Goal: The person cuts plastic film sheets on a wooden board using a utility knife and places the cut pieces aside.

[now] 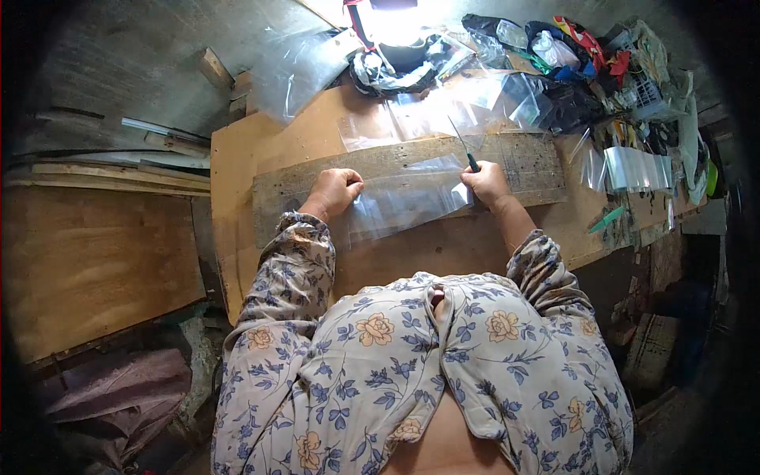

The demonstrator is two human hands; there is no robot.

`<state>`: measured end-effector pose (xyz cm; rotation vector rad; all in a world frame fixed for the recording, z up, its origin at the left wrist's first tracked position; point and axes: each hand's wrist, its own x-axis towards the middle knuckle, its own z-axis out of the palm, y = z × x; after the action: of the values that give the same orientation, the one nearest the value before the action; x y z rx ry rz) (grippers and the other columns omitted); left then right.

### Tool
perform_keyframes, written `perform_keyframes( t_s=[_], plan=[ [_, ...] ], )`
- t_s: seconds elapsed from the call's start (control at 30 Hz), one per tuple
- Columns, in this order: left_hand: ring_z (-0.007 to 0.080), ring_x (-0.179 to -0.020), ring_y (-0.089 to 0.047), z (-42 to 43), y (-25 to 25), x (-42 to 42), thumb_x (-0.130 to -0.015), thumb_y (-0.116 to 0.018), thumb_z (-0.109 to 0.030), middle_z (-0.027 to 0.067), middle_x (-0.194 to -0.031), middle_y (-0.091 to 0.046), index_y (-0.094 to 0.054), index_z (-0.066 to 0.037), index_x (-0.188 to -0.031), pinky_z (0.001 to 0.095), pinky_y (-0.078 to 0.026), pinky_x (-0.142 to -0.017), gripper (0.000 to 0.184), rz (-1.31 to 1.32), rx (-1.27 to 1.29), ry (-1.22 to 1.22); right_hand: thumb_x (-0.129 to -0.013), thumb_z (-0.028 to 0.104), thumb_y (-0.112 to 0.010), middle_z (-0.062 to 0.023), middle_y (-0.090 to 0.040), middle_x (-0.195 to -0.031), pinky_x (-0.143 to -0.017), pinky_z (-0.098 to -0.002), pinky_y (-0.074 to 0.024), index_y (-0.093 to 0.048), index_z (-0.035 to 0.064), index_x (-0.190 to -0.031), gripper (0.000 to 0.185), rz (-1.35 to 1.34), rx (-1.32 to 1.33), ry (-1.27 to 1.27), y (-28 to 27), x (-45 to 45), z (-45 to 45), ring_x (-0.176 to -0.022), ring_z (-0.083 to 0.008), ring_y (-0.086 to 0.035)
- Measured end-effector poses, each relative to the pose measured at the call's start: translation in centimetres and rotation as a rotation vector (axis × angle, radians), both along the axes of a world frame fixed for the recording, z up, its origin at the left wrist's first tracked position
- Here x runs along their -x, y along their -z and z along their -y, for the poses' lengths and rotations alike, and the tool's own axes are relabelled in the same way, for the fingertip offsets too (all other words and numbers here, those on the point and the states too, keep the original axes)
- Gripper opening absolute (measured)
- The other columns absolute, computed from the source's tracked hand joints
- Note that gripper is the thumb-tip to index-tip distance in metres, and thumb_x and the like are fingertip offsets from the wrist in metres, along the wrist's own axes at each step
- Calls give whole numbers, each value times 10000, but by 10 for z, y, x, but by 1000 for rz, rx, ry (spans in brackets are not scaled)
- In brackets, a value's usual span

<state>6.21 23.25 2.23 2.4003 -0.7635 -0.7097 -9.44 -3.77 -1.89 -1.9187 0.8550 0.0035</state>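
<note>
A clear plastic sheet (408, 199) stretches between my two hands over a worn wooden board (530, 166). My left hand (336, 191) is closed in a pinch on the sheet's left edge. My right hand (487, 182) is closed around a thin pointed tool (473, 161) with a dark handle, its blade pointing up and left. The fingers of this hand are also at the sheet's right edge. More clear plastic sheets (368, 127) lie behind the board.
A bright lamp (396, 28) stands at the back of the wooden table (233, 170). Plastic bags (554, 51) are heaped at the back right. A clear plastic roll (637, 169) and a green-handled tool (607, 219) lie at the right.
</note>
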Motion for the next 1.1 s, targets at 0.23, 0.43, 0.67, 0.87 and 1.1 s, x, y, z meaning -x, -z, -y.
perform_keyframes(
  t_s=[0.23, 0.43, 0.67, 0.87, 1.1],
  plan=[
    [257, -786, -614, 7, -9, -6, -752, -603, -251, 96, -814, -646, -670, -133, -805, 367, -468, -740, 145, 205, -161, 76, -690, 192, -659, -162, -626, -771, -679, -374, -469, -624, 67, -793, 166, -113, 338, -89, -17, -10, -15, -749, -306, -611],
    [250, -802, -610, 13, -5, -16, -750, -604, -266, 82, -813, -645, -668, -150, -797, 369, -459, -753, 141, 325, -236, 175, -755, 183, -611, -167, -587, -845, -720, -430, -459, -551, 78, -884, 177, -18, 626, -189, -18, -11, -29, -809, -351, -573],
    [250, -816, -605, 13, -8, -15, -745, -619, -277, 85, -822, -642, -651, -139, -804, 373, -442, -768, 154, 305, -257, 145, -723, 141, -624, -110, -543, -866, -735, -404, -459, -603, 147, -936, 214, 141, 695, -309, -4, 12, -19, -834, -307, -554],
    [252, -818, -596, 13, -7, -13, -728, -632, -250, 88, -824, -634, -632, -126, -774, 391, -420, -749, 132, 426, -252, 202, -705, 180, -681, -126, -507, -982, -766, -378, -457, -528, 279, -1174, 504, -169, 541, -487, -41, 9, -3, -867, -290, -563],
    [269, -979, -524, 78, 14, 48, -711, -568, -178, 114, -1031, -563, -564, -77, -946, 384, -379, -849, 256, 644, 169, 456, -697, 208, -702, -116, -551, -1093, -827, -379, -451, -316, 313, -1322, 742, -392, 526, -686, -64, -20, 3, -1005, -285, -547]
  ],
)
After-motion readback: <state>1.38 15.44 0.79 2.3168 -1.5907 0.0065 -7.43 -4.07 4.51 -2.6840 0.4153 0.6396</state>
